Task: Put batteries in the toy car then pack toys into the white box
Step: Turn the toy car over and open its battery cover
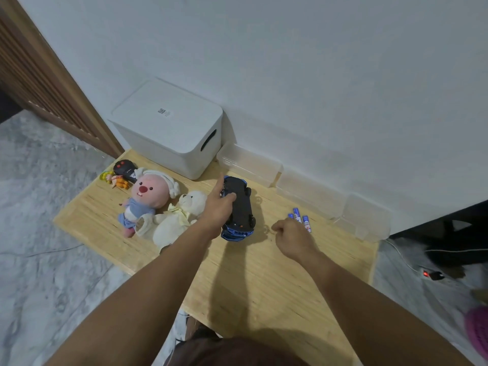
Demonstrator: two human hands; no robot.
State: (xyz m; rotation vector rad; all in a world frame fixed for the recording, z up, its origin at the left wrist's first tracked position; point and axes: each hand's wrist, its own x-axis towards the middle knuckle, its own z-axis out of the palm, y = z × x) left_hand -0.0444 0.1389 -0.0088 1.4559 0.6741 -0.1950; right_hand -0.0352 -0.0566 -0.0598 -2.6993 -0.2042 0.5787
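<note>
A blue toy car [241, 207] lies upside down on the wooden table [253, 273], its black underside facing up. My left hand [220, 207] rests on the car's left side, thumb on the underside and index finger stretched out past it. My right hand [291, 237] hovers with curled fingers just right of the car, beside three blue batteries [301, 219] lying on the table. The white box [169, 128] stands closed with its lid on at the back left, against the wall.
A pink plush [148, 196], a white teddy bear [179, 217], a black remote [126, 169] and a small figure [116, 180] lie left of the car. Clear plastic containers [303, 186] line the wall. A power strip [433, 275] lies on the floor, right.
</note>
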